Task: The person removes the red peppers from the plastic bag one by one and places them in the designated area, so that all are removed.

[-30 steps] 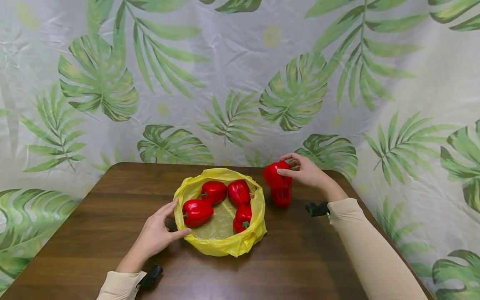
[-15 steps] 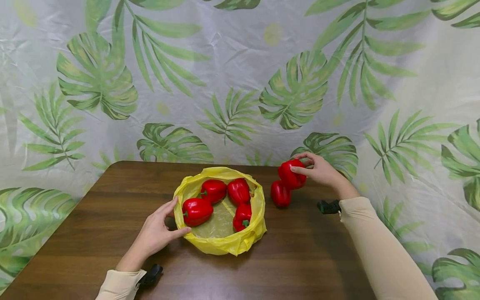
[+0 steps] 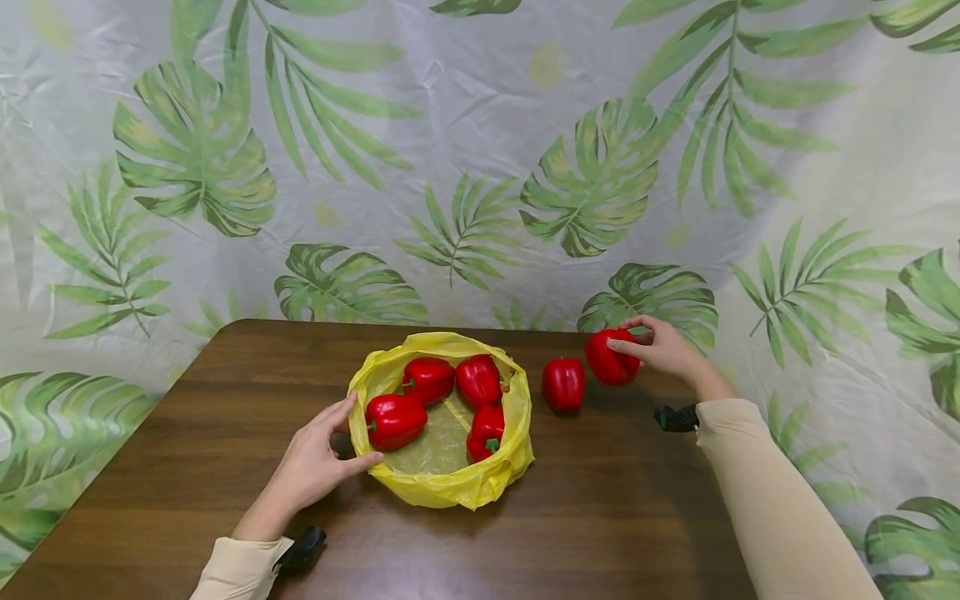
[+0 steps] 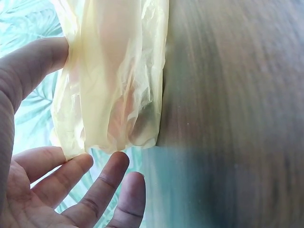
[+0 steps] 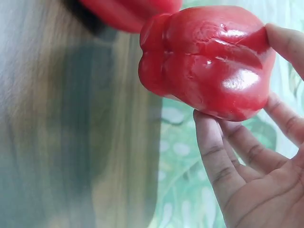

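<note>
My right hand (image 3: 666,348) holds a red bell pepper (image 3: 609,357) near the table's far right corner, thumb on one side and fingertips on the other. In the right wrist view this bell pepper (image 5: 209,61) hangs at the fingertips, over the table edge. Just left of it another red bell pepper (image 3: 563,385) stands on the table. My left hand (image 3: 311,458) rests against the left side of a yellow plastic bag (image 3: 450,492), thumb and fingers spread along its rolled rim. Inside the bag lie several red bell peppers (image 3: 396,422), some with green stems showing.
The dark wooden table (image 3: 195,467) carries the bag and the peppers. Close behind its far edge hangs a leaf-patterned curtain (image 3: 480,167). A black wrist device (image 3: 302,548) sits at the left sleeve, and a second black device (image 3: 677,418) at the right.
My right hand has moved right with its bell pepper, away from the one standing beside the bag, which now shows fully. The left hand and bag have kept their place.
</note>
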`<act>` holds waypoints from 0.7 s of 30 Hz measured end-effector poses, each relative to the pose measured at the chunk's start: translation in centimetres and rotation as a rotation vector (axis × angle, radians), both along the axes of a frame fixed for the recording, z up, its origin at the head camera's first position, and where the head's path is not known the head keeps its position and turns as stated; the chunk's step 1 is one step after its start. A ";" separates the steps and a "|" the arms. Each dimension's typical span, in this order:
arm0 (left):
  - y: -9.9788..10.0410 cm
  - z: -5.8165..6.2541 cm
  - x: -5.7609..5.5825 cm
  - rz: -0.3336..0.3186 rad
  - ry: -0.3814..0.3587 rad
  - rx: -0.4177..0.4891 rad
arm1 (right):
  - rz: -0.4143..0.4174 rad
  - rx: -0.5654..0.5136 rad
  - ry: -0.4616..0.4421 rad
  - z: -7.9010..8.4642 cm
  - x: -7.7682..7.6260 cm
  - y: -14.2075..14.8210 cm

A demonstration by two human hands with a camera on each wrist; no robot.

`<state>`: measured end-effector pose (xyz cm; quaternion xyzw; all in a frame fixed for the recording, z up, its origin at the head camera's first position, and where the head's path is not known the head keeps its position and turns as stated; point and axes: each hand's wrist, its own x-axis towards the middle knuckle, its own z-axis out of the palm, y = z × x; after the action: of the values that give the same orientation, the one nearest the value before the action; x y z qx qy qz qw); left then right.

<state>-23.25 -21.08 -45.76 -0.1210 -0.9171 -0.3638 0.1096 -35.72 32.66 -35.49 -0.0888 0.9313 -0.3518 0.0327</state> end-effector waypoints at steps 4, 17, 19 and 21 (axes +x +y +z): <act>0.0 0.0 0.0 0.001 -0.003 -0.003 | -0.018 0.019 -0.017 -0.6 0.3 0.7; 0.0 -0.1 0.0 0.002 -0.001 -0.008 | -0.039 0.098 -0.079 -3.1 -0.1 2.0; 0.0 -0.1 0.0 0.000 0.001 -0.007 | -0.037 0.105 -0.084 -3.3 -0.2 2.0; 0.0 -0.1 0.0 -0.002 0.004 -0.004 | -0.041 0.109 -0.090 -3.5 -0.2 1.8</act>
<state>-23.27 -21.08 -45.91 -0.1229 -0.9174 -0.3619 0.1109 -35.87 34.46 -38.96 -0.0519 0.9482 -0.3050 0.0721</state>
